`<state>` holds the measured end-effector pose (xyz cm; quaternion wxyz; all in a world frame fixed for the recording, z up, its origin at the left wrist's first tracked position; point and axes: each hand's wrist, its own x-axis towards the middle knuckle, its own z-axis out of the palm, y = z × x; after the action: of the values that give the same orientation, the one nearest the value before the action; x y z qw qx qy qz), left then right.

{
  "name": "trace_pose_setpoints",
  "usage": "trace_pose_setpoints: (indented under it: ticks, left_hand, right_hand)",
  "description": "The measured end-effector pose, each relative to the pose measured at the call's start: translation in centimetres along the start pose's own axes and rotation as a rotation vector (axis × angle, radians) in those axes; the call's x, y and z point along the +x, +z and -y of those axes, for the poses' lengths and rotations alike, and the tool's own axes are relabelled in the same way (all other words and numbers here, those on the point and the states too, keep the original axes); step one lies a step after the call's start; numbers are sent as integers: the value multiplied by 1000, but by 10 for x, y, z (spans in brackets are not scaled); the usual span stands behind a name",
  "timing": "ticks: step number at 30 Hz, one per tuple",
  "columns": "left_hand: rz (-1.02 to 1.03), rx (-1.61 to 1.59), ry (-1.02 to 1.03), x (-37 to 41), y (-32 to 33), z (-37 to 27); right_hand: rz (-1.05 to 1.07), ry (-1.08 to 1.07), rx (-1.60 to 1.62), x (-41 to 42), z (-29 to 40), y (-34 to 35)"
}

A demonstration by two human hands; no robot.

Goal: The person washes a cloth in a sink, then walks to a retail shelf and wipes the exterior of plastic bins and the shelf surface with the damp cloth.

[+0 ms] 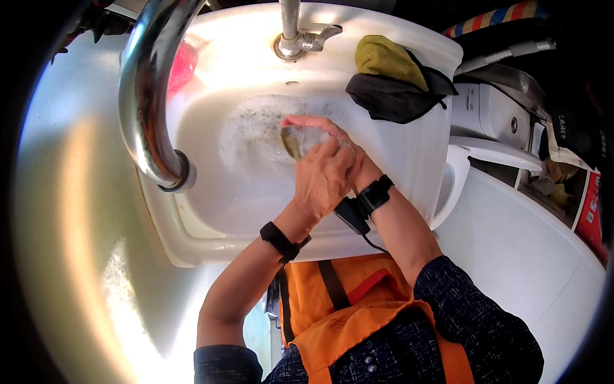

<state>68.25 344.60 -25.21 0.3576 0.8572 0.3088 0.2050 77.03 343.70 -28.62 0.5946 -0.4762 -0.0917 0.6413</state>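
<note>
Both hands are close together over the white ceramic washbasin (216, 192). My right hand (348, 144) is wrapped around a clear, wet vessel (307, 137), its fingers stretched along the far side. The vessel looks like a glass or jar, with a brownish-green far end. Curled over its near end is my left hand (324, 177), whose fingertips are partly hidden, so whether they hold anything else cannot be told. Suds and dark specks lie in the bowl beyond the hands. Each wrist wears a black strap, the right one with a small black device (352, 213) and a cable.
A large chrome spout (144, 96) curves over the basin's left side, and a small tap (314, 42) stands at the back. Yellow-green and black cloths (398, 81) hang over the right rim. Pink plastic (182, 67) lies back left. A toilet (489, 115) stands to the right.
</note>
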Motion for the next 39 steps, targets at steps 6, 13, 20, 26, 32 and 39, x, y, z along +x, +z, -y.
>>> trace_pose_setpoints:
  ticks: [6, 13, 20, 26, 32, 39]
  left_hand:
    - [-101, -10, -196, 14, 6, 40]
    - [121, 184, -221, 9, -38, 93]
    - [271, 518, -227, -3, -49, 114]
    - [570, 439, -614, -6, -27, 115]
    - [98, -175, -302, -20, 29, 101]
    - [66, -141, -108, -1, -4, -4]
  right_hand:
    - [-260, 325, 688, -4, -27, -6]
    - [-261, -95, -504, 12, 6, -23]
    - [-388, -424, -1558, 4, -39, -44]
    - [-413, -319, -1302, 18, -60, -74]
    - [-293, 423, 173, 24, -42, -21]
    - [149, -31, 136, -13, -8, -20]
